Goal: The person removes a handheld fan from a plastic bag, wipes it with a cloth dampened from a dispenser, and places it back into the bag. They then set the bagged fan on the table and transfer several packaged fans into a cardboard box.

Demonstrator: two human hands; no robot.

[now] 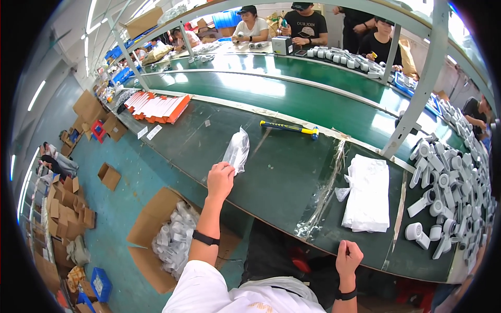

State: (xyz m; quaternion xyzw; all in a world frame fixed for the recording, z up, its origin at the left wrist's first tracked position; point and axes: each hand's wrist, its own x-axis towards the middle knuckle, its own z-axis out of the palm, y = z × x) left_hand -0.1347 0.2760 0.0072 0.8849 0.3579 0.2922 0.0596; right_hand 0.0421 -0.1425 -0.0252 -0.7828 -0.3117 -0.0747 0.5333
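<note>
One clear bag (237, 150) pinched in left hand's (220, 180) grip.

— How is the left arm being held?
— It is being stretched far forward, and the left hand (220, 180) is being curled, fingers pinched.
— And the right hand (348, 259)?
— It is being kept low and close, fingers bent into a loose fist.

bag (237, 150) contents unclear, right hand (348, 258) grip hidden

Clear bag (237, 150), dark green table (282, 172), yellow-black hammer (290, 128)
</note>
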